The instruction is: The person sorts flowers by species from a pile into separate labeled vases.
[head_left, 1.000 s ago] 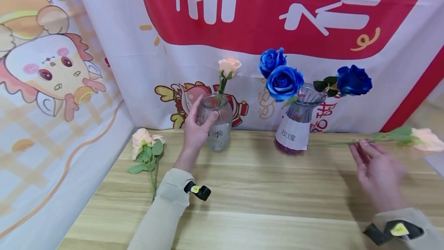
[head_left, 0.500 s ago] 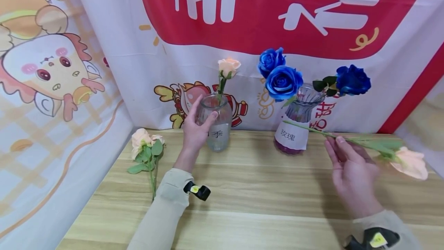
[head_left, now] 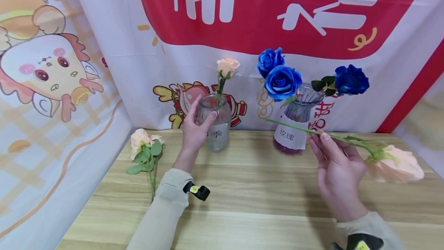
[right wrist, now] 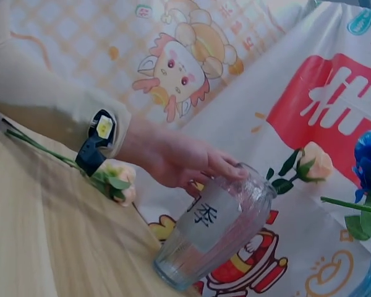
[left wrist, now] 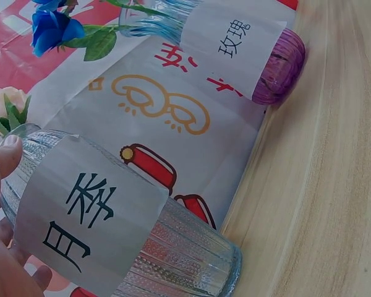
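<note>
My left hand (head_left: 195, 130) holds the clear glass vase (head_left: 223, 140), thumb and fingers around its upper body. A white paper label with black characters is on the vase (left wrist: 185, 260), plain in the left wrist view. One peach rose (head_left: 227, 67) stands in it. My right hand (head_left: 341, 176) pinches the green stem of another peach rose (head_left: 397, 165). That rose lies nearly level, bloom to the right, its stem end pointing left across the front of the purple-bottomed vase. Only the tip of this stem (right wrist: 352, 205) shows in the right wrist view.
The purple-bottomed glass vase (head_left: 289, 149), also labelled, holds several blue roses (head_left: 282, 82) against the printed cloth backdrop (head_left: 194, 59). More peach roses (head_left: 141, 144) lie at the left of the wooden table (head_left: 263, 200).
My right hand has moved left with the peach rose, from the right side of the table to beside the purple-bottomed vase. The left hand stays on the clear vase.
</note>
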The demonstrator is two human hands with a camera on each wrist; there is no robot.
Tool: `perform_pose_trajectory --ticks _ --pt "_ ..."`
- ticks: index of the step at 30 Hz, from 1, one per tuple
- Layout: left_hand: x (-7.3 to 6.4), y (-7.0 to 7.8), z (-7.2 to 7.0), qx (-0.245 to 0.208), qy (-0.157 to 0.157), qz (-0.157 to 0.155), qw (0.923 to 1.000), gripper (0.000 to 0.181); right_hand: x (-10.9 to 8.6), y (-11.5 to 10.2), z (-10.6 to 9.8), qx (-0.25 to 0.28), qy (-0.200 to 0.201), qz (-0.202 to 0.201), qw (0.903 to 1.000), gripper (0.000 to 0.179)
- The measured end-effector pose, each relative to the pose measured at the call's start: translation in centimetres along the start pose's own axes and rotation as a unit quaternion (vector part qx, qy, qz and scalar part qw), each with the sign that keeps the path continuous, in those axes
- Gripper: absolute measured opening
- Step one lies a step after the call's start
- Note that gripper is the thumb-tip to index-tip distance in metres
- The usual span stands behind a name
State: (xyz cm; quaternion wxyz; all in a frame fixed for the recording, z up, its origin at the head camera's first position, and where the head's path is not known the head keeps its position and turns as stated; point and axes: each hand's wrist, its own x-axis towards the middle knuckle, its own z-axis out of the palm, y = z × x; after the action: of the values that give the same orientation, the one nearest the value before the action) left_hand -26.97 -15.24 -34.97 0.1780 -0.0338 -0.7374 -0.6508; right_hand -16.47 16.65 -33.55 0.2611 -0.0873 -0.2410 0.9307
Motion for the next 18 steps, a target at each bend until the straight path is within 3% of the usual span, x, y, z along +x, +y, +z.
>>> perform_pose_trajectory --ticks 11,18 --pt "-0.1 -0.1 0.0 -0.004 0.001 0.003 1.0 0.074 -2.5 1.6 2.8 -0.01 -0.098 -0.085 0.9915 0.026" --pt "0.1 -0.2 -0.1 -0.002 0.0 0.007 1.0 0.074 -3.7 2.1 5.2 -0.035 -0.127 -0.088 0.9874 0.032"
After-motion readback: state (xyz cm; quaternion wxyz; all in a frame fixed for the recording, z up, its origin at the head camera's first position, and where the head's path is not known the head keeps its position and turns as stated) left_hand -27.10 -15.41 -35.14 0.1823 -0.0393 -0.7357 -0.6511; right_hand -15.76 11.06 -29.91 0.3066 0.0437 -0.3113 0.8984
